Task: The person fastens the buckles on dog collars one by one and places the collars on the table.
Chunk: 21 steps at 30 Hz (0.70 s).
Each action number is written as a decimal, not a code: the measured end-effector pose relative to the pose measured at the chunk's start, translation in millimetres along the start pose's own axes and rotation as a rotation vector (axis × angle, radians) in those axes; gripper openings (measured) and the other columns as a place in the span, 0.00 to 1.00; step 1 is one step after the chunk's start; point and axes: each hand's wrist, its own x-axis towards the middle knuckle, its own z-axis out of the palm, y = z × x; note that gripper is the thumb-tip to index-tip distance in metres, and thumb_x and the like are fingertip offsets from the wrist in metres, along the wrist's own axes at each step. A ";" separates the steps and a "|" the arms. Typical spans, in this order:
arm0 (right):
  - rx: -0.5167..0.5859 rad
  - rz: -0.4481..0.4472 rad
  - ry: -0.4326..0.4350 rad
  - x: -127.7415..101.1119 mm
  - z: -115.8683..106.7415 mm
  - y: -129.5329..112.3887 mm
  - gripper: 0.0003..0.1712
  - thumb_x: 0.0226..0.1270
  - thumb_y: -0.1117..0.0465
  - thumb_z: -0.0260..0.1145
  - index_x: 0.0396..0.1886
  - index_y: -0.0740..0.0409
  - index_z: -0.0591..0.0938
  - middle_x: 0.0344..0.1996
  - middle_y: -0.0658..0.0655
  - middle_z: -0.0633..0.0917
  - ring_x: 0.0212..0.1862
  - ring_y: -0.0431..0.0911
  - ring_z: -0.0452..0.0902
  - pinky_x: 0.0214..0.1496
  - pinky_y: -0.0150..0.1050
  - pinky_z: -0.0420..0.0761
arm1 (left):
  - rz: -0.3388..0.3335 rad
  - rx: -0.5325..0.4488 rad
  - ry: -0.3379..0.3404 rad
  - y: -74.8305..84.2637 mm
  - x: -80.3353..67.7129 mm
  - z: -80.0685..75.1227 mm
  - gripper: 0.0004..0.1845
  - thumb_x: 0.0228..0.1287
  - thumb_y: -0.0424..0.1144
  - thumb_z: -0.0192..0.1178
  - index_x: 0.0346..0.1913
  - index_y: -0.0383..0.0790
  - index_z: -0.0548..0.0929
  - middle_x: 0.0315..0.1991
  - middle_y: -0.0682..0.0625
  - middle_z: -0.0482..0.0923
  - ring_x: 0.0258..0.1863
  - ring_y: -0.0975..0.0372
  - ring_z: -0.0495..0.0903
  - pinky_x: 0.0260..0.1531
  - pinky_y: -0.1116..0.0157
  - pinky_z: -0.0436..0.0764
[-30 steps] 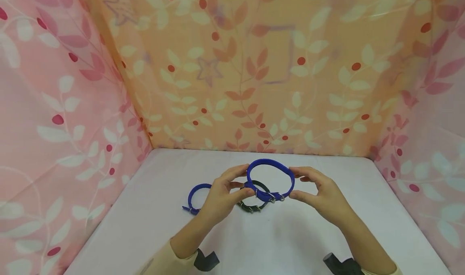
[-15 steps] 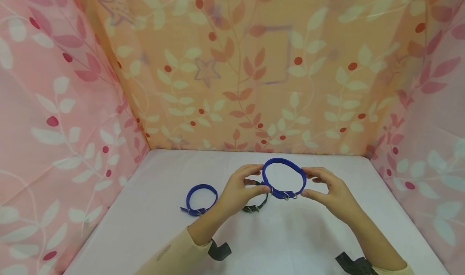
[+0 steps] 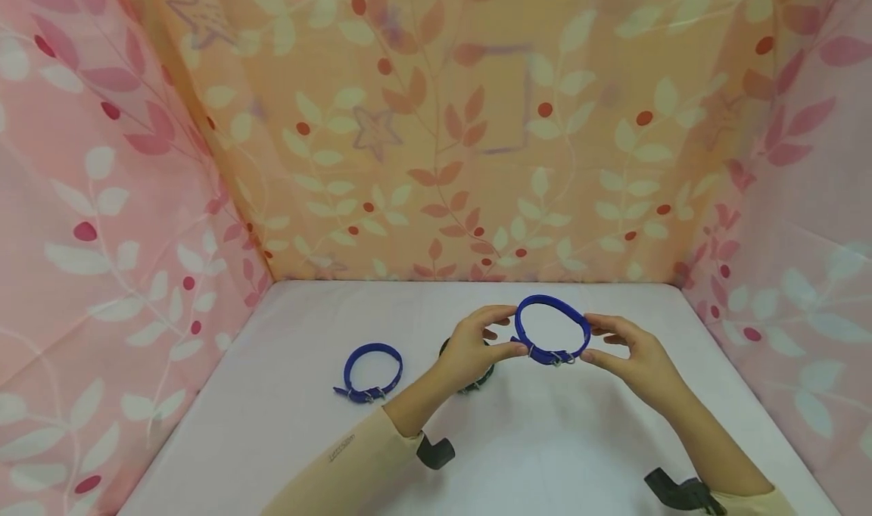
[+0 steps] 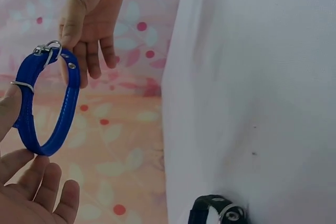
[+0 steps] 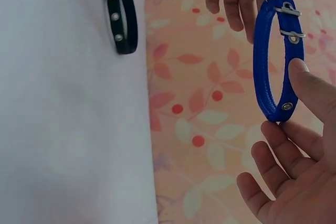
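A blue buckled collar [image 3: 553, 299] is held up above the white table between both hands, its loop upright and its metal buckle along the lower edge. My left hand [image 3: 470, 353] pinches its left side between thumb and fingers. On the opposite side my right hand [image 3: 636, 357] grips it the same way. In the right wrist view the collar [image 5: 261, 61] shows silver eyelets, with the right thumb on the strap. A black collar [image 3: 478, 383] lies on the table, partly hidden behind the left hand.
A second blue collar [image 3: 350, 368] lies buckled on the white table [image 3: 545, 455], left of the left forearm. Patterned cloth walls [image 3: 436, 122] enclose the back and both sides of the table.
Both hands have moved right in the head view, carrying the blue collar with them. The second blue collar, partly covered by the left hand earlier, now shows whole.
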 end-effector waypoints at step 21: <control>0.017 0.169 -0.111 6.6 7.5 64.5 0.39 0.65 0.49 0.76 0.71 0.59 0.73 0.65 0.65 0.79 0.65 0.59 0.72 0.63 0.56 0.75 | -0.174 0.212 -0.057 -45.6 42.1 49.0 0.36 0.55 0.58 0.76 0.67 0.56 0.80 0.65 0.59 0.79 0.67 0.59 0.74 0.64 0.51 0.77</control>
